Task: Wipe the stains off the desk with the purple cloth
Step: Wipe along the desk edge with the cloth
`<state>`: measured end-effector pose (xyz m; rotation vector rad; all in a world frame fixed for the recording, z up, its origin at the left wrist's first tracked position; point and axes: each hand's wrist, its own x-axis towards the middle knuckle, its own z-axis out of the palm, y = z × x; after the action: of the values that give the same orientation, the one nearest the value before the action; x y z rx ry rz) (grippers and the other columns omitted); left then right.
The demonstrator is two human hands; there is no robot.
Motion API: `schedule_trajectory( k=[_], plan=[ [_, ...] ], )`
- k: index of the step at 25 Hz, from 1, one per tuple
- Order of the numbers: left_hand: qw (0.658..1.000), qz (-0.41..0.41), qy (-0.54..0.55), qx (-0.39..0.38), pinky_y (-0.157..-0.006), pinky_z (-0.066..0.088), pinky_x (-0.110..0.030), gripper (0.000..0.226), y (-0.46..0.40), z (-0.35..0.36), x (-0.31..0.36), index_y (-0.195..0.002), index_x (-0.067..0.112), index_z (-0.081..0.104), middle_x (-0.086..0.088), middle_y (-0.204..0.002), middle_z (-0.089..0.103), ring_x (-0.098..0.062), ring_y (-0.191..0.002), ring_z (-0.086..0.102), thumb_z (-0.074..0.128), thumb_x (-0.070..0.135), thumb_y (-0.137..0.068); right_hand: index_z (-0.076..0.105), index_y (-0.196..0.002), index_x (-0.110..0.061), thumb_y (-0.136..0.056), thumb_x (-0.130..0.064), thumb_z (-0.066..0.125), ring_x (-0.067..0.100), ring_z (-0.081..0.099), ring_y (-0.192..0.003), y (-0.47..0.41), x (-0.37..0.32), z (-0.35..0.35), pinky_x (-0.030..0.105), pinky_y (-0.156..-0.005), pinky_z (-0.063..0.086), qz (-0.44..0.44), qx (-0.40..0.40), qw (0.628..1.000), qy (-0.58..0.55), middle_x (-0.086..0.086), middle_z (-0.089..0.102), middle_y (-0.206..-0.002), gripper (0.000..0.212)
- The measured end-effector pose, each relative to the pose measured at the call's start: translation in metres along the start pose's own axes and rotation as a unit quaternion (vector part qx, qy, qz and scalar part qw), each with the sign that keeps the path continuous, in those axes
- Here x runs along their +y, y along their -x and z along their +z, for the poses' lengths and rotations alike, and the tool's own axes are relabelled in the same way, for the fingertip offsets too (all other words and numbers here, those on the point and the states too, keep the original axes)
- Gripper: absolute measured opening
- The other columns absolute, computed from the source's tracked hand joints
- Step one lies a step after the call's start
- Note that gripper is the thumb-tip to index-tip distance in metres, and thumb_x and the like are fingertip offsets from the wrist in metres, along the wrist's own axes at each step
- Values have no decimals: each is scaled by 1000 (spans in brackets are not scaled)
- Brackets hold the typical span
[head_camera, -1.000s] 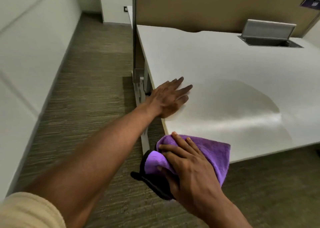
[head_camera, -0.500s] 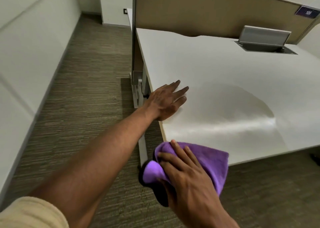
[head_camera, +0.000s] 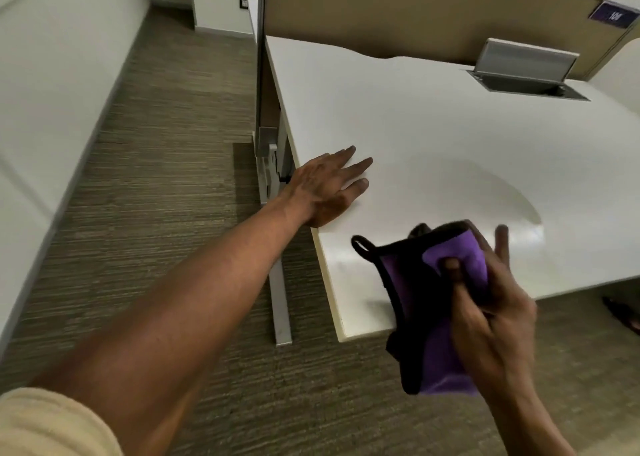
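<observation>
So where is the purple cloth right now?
In the head view, the purple cloth is bunched in the right hand, at the desk's near corner, right of the left hand lying flat on the desk.

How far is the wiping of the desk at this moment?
No stain is visible on the white desk, so what is already wiped cannot be judged. In hand: the right hand grips the bunched purple cloth, lifted over the near corner and apparently off the surface; the left hand lies flat on the desk. Left: putting the cloth down and wiping.
</observation>
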<state>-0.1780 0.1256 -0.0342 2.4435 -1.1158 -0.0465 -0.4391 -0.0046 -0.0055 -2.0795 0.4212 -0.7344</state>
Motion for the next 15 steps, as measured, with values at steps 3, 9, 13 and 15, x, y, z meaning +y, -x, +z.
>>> schedule_trajectory(
  k=[3,9,13,15],
  plan=[
    [1000,-2,-1,-2,-127,10,-40,63,-4,3,-3,-157,44,20,5,-169,11,-14,-155,13,15,63,-97,72,-117,-43,-101,-43,60,14,71,-113,3,-7,17,30,-87,60,27,-77,995,-63,-17,76,-114,20],
    [1000,-10,-6,-3,-127,12,-41,74,-10,8,-7,-155,50,19,9,-169,11,-10,-155,11,5,74,-86,77,-114,-25,-93,-50,66,34,72,-112,-18,-11,1,51,-97,59,258,-127,912,-293,7,78,-116,34],
    [1000,-11,-7,-3,-127,8,-34,74,-7,7,-6,-155,49,21,9,-169,12,-10,-155,12,9,73,-86,70,-133,-17,-98,-62,51,34,65,-127,-26,-6,-12,51,-110,50,337,-141,828,-426,12,71,-133,60],
    [1000,-10,-9,-7,-126,8,-34,69,-8,5,-4,-155,46,23,6,-169,14,-10,-155,13,16,69,-91,68,-131,-43,-86,-88,35,18,58,-137,-20,-14,1,43,-122,37,257,-181,918,-243,-11,70,-135,72]
  ],
)
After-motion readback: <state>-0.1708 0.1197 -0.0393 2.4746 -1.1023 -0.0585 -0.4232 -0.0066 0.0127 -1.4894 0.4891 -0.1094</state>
